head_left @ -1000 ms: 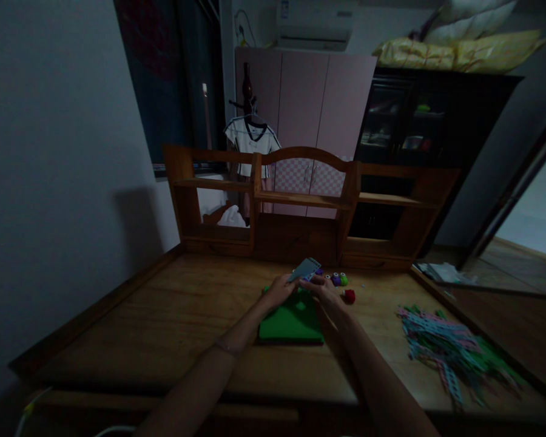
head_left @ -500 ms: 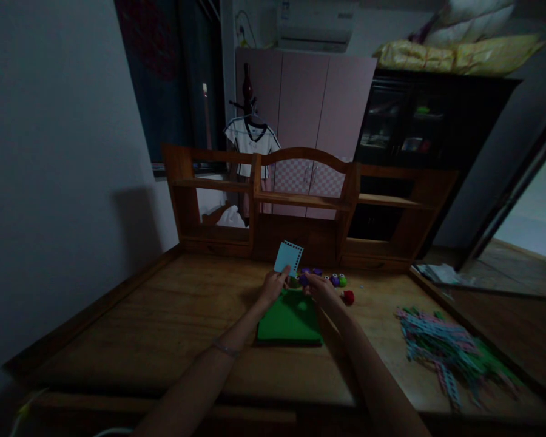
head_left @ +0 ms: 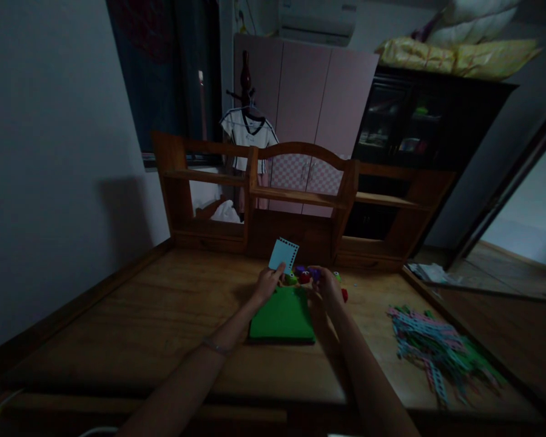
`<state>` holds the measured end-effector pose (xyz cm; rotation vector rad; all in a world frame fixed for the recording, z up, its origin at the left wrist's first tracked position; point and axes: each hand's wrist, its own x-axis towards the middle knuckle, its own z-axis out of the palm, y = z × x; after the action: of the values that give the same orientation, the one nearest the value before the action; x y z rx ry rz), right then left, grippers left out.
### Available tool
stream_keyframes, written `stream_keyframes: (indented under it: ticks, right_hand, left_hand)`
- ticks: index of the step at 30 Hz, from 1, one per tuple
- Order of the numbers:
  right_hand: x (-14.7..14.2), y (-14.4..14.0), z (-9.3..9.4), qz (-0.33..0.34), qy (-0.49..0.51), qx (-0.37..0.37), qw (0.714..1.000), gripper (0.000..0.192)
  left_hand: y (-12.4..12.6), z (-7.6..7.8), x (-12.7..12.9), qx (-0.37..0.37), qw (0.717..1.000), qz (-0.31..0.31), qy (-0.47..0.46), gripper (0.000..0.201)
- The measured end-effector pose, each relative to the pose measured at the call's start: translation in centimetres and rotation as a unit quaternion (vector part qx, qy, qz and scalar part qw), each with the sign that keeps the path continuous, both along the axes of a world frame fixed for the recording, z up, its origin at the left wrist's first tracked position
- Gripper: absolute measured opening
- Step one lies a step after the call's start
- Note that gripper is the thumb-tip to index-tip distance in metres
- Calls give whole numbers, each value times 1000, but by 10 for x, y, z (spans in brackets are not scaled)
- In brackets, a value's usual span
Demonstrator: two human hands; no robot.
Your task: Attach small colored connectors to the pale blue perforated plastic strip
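Observation:
My left hand (head_left: 268, 284) is closed on a light blue card (head_left: 283, 254) with square notches or holes along its top and right edges, tilted upright above the tabletop. To its right, my right hand (head_left: 326, 284) pinches a small purple piece (head_left: 315, 275), partly hidden by the fingers. Between the hands sit a small green piece with an eye (head_left: 291, 279), a small red piece with eyes (head_left: 304, 277) and another purple piece (head_left: 299, 269). A green square pad (head_left: 282, 317) lies flat just in front of them.
A green piece (head_left: 337, 276) and a red piece (head_left: 344, 295) are beside my right hand. On the right of the wooden table (head_left: 164, 315) lies a heap of pink, blue and green notched strips (head_left: 437, 340). A wooden shelf unit (head_left: 295, 195) stands along the back edge.
My right hand has moved a little right, away from the left hand, with a purple piece at its fingers. A red piece now shows between the hands. The view has shifted slightly.

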<state>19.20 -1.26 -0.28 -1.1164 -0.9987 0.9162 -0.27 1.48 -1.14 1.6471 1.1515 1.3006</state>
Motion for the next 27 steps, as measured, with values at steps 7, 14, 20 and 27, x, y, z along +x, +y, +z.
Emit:
stream_keyframes:
  ticks: [7, 14, 20, 27]
  right_hand:
    - [3, -5, 1, -65, -130, 46, 988, 43]
    - [-5, -9, -9, -114, -403, 36, 908, 27]
    - [-3, -6, -13, -100, -504, 32, 857, 22]
    - [-4, -9, -7, -92, -429, 40, 898, 22]
  left_hand:
    - [-1, 1, 0, -5, 1000, -5, -5, 56]
    - [0, 1, 1, -12, 1000, 1, -12, 55]
    - [-1, 1, 0, -2, 1000, -12, -10, 54]
    - [0, 1, 1, 2, 1000, -11, -5, 54]
